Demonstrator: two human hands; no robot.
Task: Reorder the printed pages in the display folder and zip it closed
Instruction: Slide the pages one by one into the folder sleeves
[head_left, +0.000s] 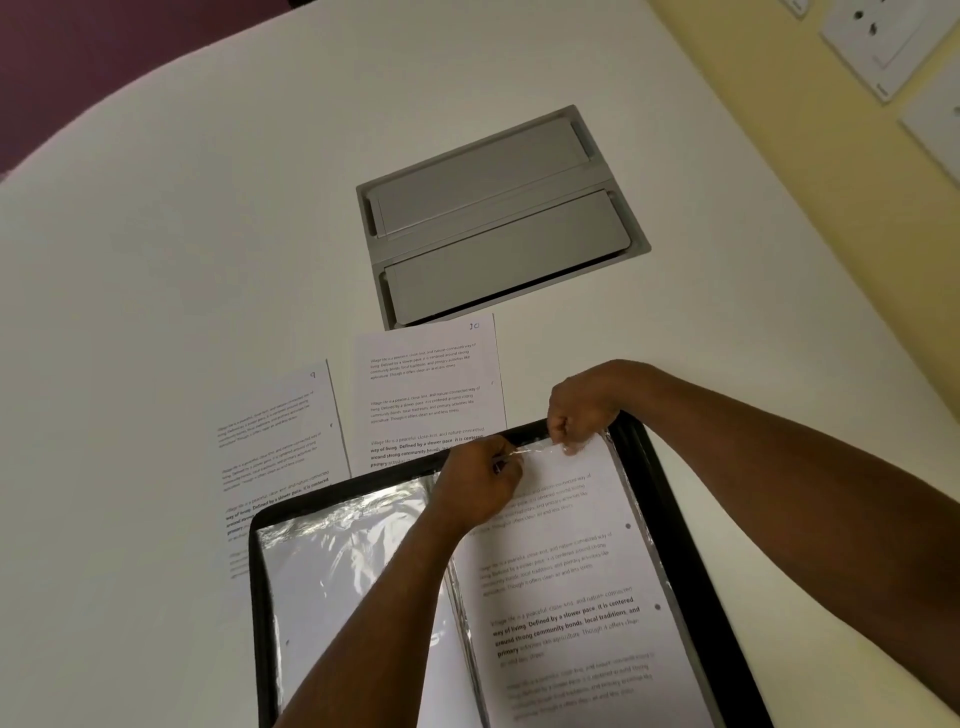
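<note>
A black zip display folder (670, 499) lies open on the white table, clear plastic sleeves on both sides. Its right sleeve holds a printed page (566, 587). My left hand (480, 480) pinches the top edge of that clear sleeve near the spine. My right hand (579, 410) pinches the same top edge a little further right, by the folder's far rim. Two loose printed pages lie beyond the folder: one marked 9 (275, 431) on the left, one marked 10 (426, 384) beside it, both partly under the folder's far edge.
A grey metal cable hatch (498, 218) is set into the table (182, 234) just beyond the loose pages. A yellow wall with white sockets (883, 47) rises at the far right. The table's curved edge runs along the upper left.
</note>
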